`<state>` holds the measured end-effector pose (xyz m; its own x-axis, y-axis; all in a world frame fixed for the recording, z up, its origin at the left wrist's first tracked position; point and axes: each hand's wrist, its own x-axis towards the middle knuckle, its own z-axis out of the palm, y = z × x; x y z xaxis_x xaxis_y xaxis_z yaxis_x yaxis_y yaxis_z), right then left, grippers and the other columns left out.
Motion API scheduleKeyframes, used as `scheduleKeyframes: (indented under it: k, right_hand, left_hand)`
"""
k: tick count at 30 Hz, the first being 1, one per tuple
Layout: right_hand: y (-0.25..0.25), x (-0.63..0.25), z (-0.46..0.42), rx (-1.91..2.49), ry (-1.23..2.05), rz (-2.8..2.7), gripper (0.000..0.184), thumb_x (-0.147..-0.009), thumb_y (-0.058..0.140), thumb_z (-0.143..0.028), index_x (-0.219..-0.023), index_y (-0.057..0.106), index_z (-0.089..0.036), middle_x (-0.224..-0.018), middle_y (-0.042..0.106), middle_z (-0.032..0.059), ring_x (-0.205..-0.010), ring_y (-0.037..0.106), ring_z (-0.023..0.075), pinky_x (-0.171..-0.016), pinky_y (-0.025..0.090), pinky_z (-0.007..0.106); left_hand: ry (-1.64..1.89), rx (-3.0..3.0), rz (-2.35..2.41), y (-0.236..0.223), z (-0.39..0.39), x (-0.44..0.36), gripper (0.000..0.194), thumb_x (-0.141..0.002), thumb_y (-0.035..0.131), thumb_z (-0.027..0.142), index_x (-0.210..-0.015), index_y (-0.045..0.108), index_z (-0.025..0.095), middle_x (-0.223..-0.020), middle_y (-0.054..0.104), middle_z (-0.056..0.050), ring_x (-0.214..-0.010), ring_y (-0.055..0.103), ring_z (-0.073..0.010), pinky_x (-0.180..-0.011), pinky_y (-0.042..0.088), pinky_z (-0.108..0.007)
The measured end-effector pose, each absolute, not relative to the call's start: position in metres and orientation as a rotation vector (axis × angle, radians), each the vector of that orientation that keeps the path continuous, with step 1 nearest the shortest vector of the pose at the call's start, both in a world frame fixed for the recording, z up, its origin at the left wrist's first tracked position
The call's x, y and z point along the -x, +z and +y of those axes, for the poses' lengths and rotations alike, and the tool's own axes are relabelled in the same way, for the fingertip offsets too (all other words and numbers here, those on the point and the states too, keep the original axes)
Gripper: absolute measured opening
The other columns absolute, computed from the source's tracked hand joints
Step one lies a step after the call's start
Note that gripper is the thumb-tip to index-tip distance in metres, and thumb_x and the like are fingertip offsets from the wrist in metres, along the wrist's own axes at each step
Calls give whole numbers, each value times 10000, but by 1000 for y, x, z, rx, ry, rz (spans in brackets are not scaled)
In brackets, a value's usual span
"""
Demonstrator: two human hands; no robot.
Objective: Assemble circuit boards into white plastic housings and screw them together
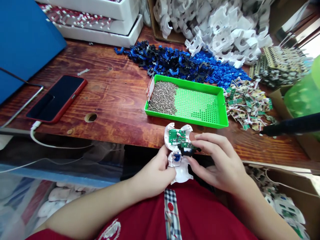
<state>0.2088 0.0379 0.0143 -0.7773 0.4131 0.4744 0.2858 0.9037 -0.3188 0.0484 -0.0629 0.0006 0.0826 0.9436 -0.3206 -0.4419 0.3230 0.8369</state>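
My left hand [158,171] grips a white plastic housing [183,173] by its left side, in front of my body at the table's edge. A green circuit board [174,136] with thin wires sits in the upper half of the housing, and a small blue part [177,157] sits below it. My right hand [216,160] has its thumb and fingertips around a black plastic part [187,150] with a small green board on it, against the housing's right side. The exact contact of the right fingertips is partly hidden.
A green tray [223,106] holds many small screws [163,96]. Behind it lie black and blue parts [172,61] and white shells [225,36]. Small circuit boards [247,103] are heaped at right, beside a dark screwdriver-like tool [287,126]. A phone [57,98] charges at left.
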Motion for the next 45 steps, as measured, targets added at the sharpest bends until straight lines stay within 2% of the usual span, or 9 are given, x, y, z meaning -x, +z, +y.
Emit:
scheduleKeyframes:
  k: [7, 10, 14, 18, 24, 31, 36, 39, 45]
  right_hand:
    - [22, -213, 38, 419, 580, -2685, 395, -751, 629, -282, -1112, 520, -164, -1149, 527, 94, -1096, 512, 174, -926, 497, 319]
    - [27, -212, 38, 391, 589, -2719, 376, -762, 619, -283, -1109, 532, -167, -1156, 524, 87, -1103, 499, 166, -937, 480, 311]
    - [33, -210, 38, 333, 560, -2761, 359, -775, 604, -293, -1105, 560, -157, -1128, 543, 85, -1066, 512, 173, -896, 498, 313]
    - [33, -207, 35, 326, 553, -2786, 342, -800, 572, -286, -1111, 570, -142, -1126, 549, 89, -1041, 520, 176, -870, 510, 320]
    - [30, -202, 31, 299, 425, -2817, 288, -853, 516, -260, -1101, 601, -141, -1143, 571, 75, -1090, 515, 180, -966, 477, 342]
    - [18, -202, 28, 265, 313, -2790, 372, -848, 505, -237, -1195, 557, -109, -1256, 521, 83, -1228, 428, 221, -1071, 400, 380]
    - [6, -206, 21, 321, 354, -2706, 419, -818, 542, -202, -1228, 515, -121, -1291, 483, 92, -1252, 399, 225, -1081, 375, 398]
    - [1, -209, 17, 520, 534, -2457, 433, -782, 582, -149, -1207, 502, -154, -1255, 483, 103, -1202, 447, 198, -1060, 389, 369]
    - [-1, -207, 16, 920, 1399, -2105, 261, -851, 513, -228, -1112, 502, -228, -1043, 543, 44, -948, 551, 130, -853, 491, 278]
  left_hand:
    - [1131, -577, 991, -1, -68, -44, 630, -794, 598, 163, -1349, 314, 250, -1358, 485, -82, -1182, 509, -227, -985, 399, -335]
    - [1122, -622, 929, -1, -69, -43, 676, -806, 582, 150, -1384, 251, 268, -1412, 416, -80, -1228, 464, -228, -1012, 374, -339]
    - [1149, -715, 911, 1, -69, -41, 628, -804, 568, 110, -1363, 319, 251, -1449, 360, -71, -1300, 372, -240, -1072, 295, -357]
    - [1135, -656, 833, -2, -71, -38, 647, -796, 589, 120, -1359, 325, 296, -1430, 399, -51, -1260, 429, -246, -993, 389, -330]
    - [1263, -553, 934, -8, -70, -43, 578, -808, 601, 132, -1323, 396, 297, -1337, 521, -35, -1185, 512, -186, -935, 431, -230]
    - [1339, -555, 1051, -9, -67, -47, 506, -849, 556, 161, -1321, 407, 267, -1336, 524, -37, -1210, 490, -177, -1059, 347, -303]
    - [1321, -613, 1077, -12, -68, -44, 471, -856, 550, 179, -1302, 431, 271, -1331, 530, -27, -1203, 498, -162, -1032, 376, -259]
    - [1327, -630, 1129, -13, -67, -43, 420, -852, 559, 192, -1255, 474, 271, -1278, 575, -13, -1160, 535, -148, -972, 420, -214]
    - [1291, -697, 1228, -14, -66, -44, 341, -846, 569, 208, -1179, 533, 272, -1181, 636, 20, -1079, 584, -113, -911, 449, -164]
